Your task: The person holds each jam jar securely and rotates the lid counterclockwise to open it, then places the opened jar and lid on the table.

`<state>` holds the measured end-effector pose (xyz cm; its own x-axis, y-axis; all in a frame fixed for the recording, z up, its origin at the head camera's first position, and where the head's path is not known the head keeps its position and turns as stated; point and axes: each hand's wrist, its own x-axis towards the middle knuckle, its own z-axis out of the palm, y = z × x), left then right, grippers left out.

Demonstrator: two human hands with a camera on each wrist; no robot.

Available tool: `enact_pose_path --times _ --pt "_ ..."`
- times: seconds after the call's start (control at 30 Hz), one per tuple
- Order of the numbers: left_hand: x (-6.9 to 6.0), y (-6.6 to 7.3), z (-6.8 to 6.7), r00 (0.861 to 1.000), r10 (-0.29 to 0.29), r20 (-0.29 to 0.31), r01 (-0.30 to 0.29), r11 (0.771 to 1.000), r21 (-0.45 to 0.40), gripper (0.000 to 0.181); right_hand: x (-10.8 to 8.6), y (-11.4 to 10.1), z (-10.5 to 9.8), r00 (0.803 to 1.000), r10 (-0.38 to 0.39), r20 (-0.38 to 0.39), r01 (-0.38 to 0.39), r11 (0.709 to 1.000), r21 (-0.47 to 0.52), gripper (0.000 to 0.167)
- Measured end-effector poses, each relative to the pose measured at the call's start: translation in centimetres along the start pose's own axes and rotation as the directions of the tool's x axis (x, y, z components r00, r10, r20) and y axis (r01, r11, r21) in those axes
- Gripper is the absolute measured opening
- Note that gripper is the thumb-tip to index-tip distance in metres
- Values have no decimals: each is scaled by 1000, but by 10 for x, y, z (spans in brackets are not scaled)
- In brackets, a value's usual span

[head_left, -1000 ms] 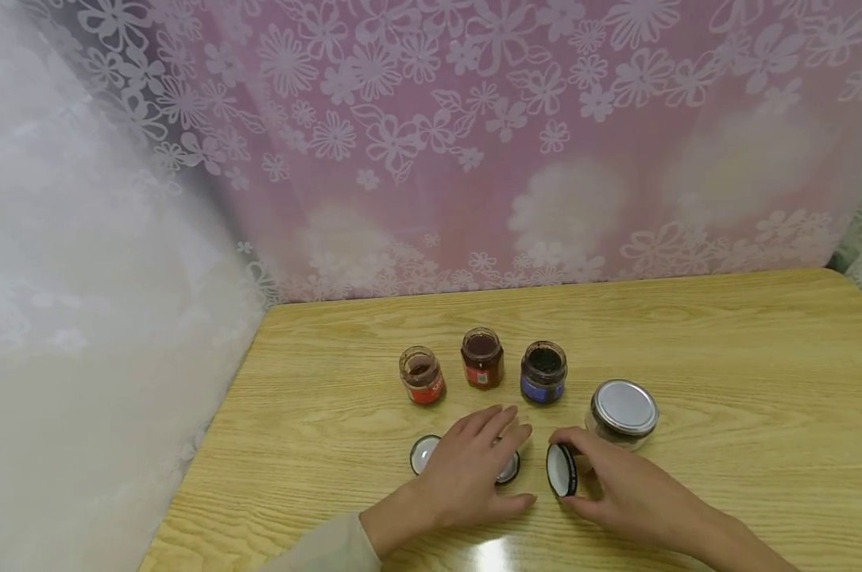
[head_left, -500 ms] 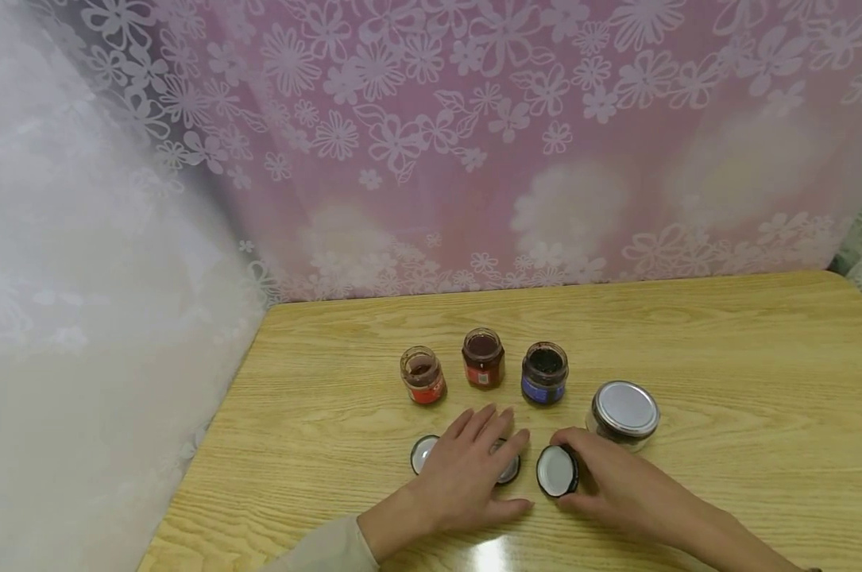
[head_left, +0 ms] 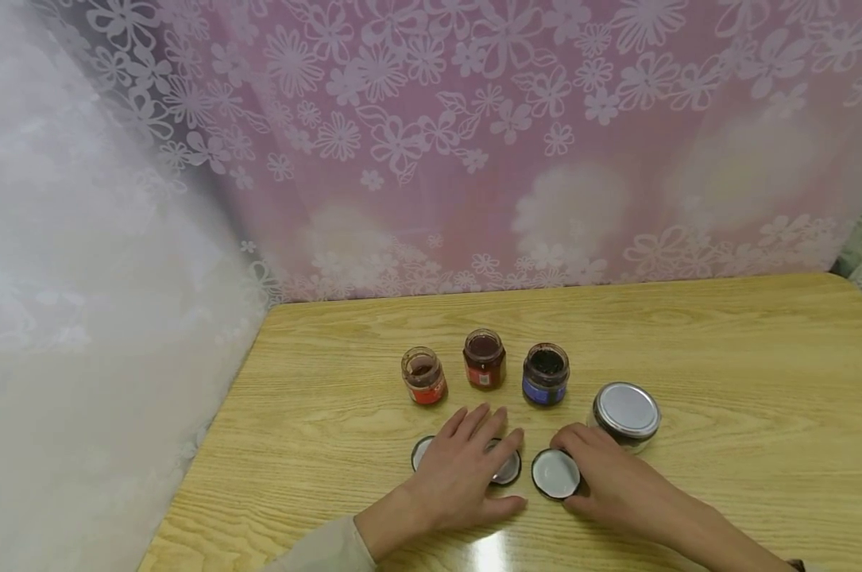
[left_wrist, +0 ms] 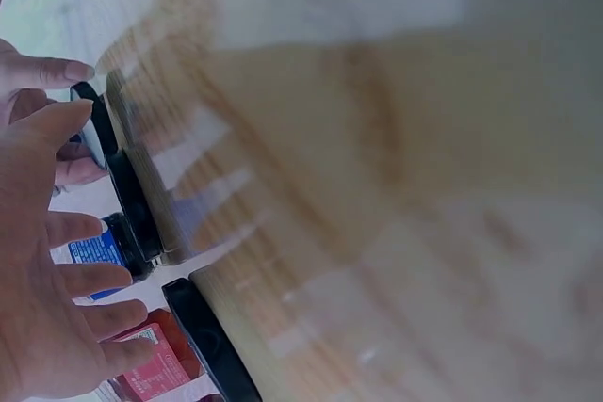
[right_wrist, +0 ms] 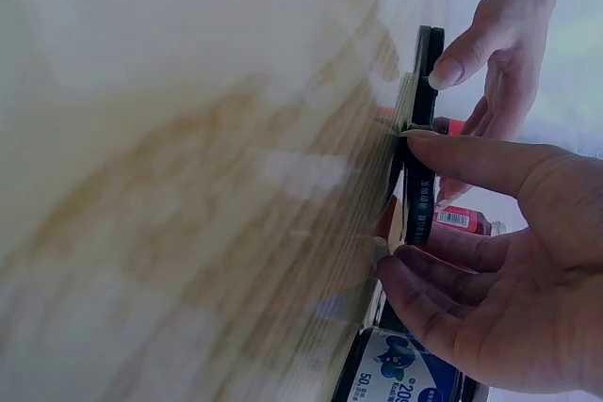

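Blue-labelled jar: one, uncapped, dark inside [head_left: 545, 388]; in the head view its print is too small to read.
Blue-and-white label: in the right wrist view it shows blueberries and reads "50" and "209" [right_wrist: 396, 369].
Red-labelled jars: two, uncapped, both left of the blue-labelled jar [head_left: 484, 372]; one label carries a square code, and a barcode shows in the right wrist view.
Silver-topped jar: one, larger, lidded, right of the blue-labelled jar and a little in front [head_left: 627, 409].
Held lid: one of three dark-rimmed lids, pale inside upward, in front of the blue-labelled jar [head_left: 554, 474]; rim characters illegible.
Other lids: two, in front and left of it, partly covered [head_left: 507, 467].
Right hand: grip pinching the held lid by its edge [head_left: 605, 477].
Left hand: grip spread above the other lids [head_left: 462, 473]; contact cannot be told.
Surface: wood-grained, under every jar [head_left: 330, 381].
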<state>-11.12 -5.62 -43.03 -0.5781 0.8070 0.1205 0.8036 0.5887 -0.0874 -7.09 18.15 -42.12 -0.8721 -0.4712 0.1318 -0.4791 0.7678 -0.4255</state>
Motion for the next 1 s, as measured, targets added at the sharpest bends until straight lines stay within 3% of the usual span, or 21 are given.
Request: enact_pose_path --times 1.0 --pt "-3 -4 -2 999 25 -23 -24 998 50 74 5 -7 -1 996 86 31 -83 993 -87 50"
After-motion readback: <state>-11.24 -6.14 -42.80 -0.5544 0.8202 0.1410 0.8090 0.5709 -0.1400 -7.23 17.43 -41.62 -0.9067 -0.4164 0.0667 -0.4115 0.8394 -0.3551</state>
